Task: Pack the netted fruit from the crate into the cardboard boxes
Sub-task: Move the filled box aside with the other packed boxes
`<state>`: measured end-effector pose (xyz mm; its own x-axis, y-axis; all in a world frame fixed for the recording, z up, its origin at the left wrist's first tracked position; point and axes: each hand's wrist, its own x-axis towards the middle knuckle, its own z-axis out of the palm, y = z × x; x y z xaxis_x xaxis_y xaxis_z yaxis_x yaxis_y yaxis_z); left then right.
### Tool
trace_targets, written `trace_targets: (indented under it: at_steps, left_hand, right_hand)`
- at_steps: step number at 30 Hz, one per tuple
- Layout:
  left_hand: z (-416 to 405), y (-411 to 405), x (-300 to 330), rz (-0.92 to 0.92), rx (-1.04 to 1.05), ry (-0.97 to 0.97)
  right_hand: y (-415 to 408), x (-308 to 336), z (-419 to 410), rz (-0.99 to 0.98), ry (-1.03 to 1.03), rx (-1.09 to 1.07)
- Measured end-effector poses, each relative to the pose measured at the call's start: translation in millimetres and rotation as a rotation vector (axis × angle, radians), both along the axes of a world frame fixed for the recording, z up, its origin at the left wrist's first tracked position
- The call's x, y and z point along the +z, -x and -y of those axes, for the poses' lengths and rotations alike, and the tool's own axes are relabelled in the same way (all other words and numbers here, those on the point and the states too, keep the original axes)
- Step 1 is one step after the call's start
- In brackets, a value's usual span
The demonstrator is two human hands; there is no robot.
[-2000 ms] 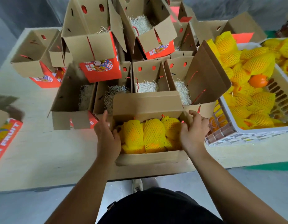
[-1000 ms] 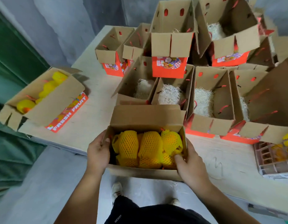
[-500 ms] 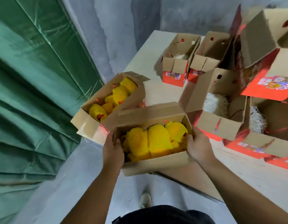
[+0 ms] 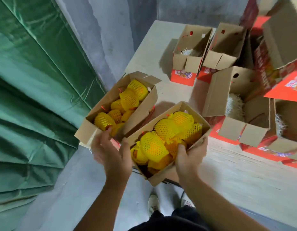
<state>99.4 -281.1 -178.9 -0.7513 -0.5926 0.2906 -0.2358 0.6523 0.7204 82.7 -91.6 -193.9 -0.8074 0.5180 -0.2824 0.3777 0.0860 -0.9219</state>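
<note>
A cardboard box (image 4: 162, 178) full of yellow-netted fruit (image 4: 166, 130) sits tilted at the table's near left corner. My right hand (image 4: 189, 158) grips its near right wall, thumb inside against the fruit. My left hand (image 4: 111, 152) lies between this box and a second filled box (image 4: 141, 108) just to the left. Its thumb rests at the first box's left corner, and its fingers touch the second box's near end. Netted fruit (image 4: 129, 99) fills the second box too. The crate is out of view.
The pale table (image 4: 227, 174) carries open boxes lined with white shredded padding (image 4: 236, 104) and red-printed boxes (image 4: 191, 49) stacked to the right. A green curtain (image 4: 36, 80) hangs on the left over grey floor. My shoe (image 4: 153, 204) shows below the table edge.
I have turned left and carried the filled box from in front of the crate to the table's left corner, beside the other filled box. My left hand has left the box's side.
</note>
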Motion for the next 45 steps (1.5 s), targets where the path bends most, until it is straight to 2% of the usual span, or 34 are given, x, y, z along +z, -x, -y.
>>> trace_targets:
  at_steps: [1, 3, 5, 7, 10, 13, 18, 22, 26, 30, 38, 41, 45]
  left_hand:
    - [28.0, 13.5, 4.6, 0.012, 0.009, 0.074]
    - [86.9, 47.9, 12.7, 0.183, 0.073, 0.123]
    - [128.8, 83.5, 13.6, 0.447, 0.011, 0.026]
    - [140.3, 101.5, 8.6, 0.589, -0.128, -0.104]
    - [130.9, 102.8, 2.1, 0.546, -0.110, -0.041]
    - [111.2, 103.3, 1.0, 0.514, -0.082, -0.001]
    - [113.9, 107.6, 3.8, 0.529, -0.104, 0.033]
    - [119.1, 105.5, -3.1, 0.551, -0.107, 0.075]
    - [92.4, 106.3, -15.8, 0.325, -0.061, -0.160]
    - [87.2, 132.0, -22.7, 0.277, -0.051, -0.223]
    - [88.2, 236.9, -23.2, 0.380, -0.181, -0.245]
    - [95.2, 254.6, -29.5, 0.421, -0.199, -0.234]
    - [96.0, 253.6, -29.0, 0.416, -0.184, -0.243]
  right_hand:
    - [-14.0, -1.7, 15.5, 0.042, 0.097, 0.037]
    - [-21.0, -2.0, 36.5, 0.083, 0.216, 0.086]
    - [-7.4, -2.4, 38.7, 0.088, 0.270, 0.134]
    - [11.0, -2.6, 30.6, 0.066, 0.292, 0.193]
    - [44.8, 3.8, 23.3, 0.040, 0.246, 0.336]
    - [83.0, 11.9, 30.7, 0.103, 0.175, 0.432]
    - [91.0, 15.5, 21.3, 0.087, 0.189, 0.410]
    - [57.9, -1.3, 19.2, 0.044, 0.240, 0.232]
    - [50.7, -16.2, 34.2, 0.049, 0.142, 0.262]
    - [91.8, -15.9, 18.9, 0.097, 0.066, 0.303]
    - [224.6, -2.3, 5.3, 0.116, -0.058, 0.308]
    - [240.0, -2.5, 4.6, 0.146, -0.156, 0.340]
    - [241.7, -6.9, 4.3, 0.150, -0.175, 0.357]
